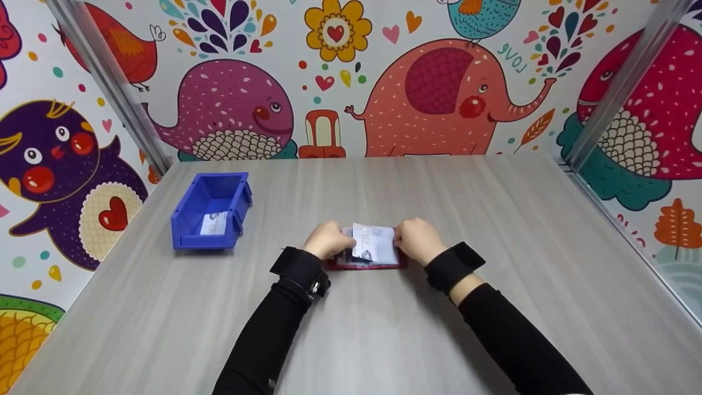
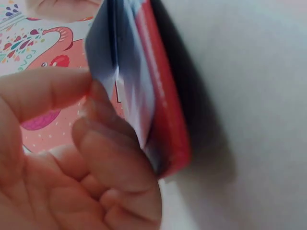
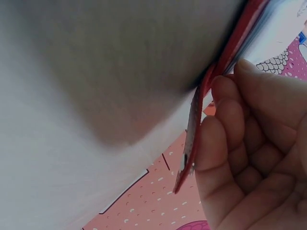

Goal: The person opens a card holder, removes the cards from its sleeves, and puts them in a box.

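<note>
A red card holder (image 1: 378, 267) with pale inner sleeves is open between my two hands, near the middle of the table. A white card (image 1: 364, 240) with small print lies over the sleeves. In the head view my left hand (image 1: 328, 240) is at the card's left side. The left wrist view shows its thumb and forefinger pinching a thin bluish leaf (image 2: 101, 50) that stands away from the red cover (image 2: 165, 105); whether this is card or sleeve I cannot tell. My right hand (image 1: 421, 241) grips the holder's right edge, its fingers curled against the red cover (image 3: 204, 91).
A blue open-front bin (image 1: 207, 242) stands at the table's left, with a white printed card (image 1: 214, 223) inside. Behind the wooden-look table (image 1: 493, 208) rises a cartoon-patterned wall (image 1: 329, 82) with metal posts at the corners. Black bands (image 1: 299, 269) wrap both wrists.
</note>
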Tool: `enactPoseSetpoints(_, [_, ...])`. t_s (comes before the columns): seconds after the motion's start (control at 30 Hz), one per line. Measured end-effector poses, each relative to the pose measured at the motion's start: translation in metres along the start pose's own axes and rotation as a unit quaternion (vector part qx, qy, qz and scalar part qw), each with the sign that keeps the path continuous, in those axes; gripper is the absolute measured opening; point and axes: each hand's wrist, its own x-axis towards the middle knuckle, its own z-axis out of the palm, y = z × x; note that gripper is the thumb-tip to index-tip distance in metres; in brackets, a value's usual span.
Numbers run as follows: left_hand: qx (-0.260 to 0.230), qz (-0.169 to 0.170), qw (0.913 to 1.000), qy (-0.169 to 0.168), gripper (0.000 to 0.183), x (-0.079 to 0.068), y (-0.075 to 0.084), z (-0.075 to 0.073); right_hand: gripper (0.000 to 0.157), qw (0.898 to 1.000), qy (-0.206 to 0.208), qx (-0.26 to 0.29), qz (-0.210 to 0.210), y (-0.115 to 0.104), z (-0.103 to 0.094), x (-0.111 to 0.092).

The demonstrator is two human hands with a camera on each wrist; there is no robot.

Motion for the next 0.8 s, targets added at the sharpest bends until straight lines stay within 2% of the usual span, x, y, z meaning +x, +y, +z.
enactPoseSetpoints(0.17, [-0.014,0.004,0.9999,0.008,0.024,0.000,-0.003,-0.005,0.004,1.000,-0.006,0.003,0.000,0.000,-0.001,-0.001])
enactPoseSetpoints(0.47, [0.029,0.053,0.9969,0.050,0.031,-0.003,-0.013,-0.014,0.007,1.000,0.003,0.008,-0.002,0.000,0.000,-0.001])
enactPoseSetpoints(0.63, [0.037,0.063,0.9951,0.067,0.034,-0.006,-0.017,-0.030,0.008,1.000,0.000,0.007,0.002,0.000,0.000,-0.001])
enactPoseSetpoints(0.8, [0.039,0.059,0.9948,0.072,0.037,-0.008,-0.022,-0.054,0.005,1.000,-0.001,0.006,0.003,0.000,-0.001,-0.001])
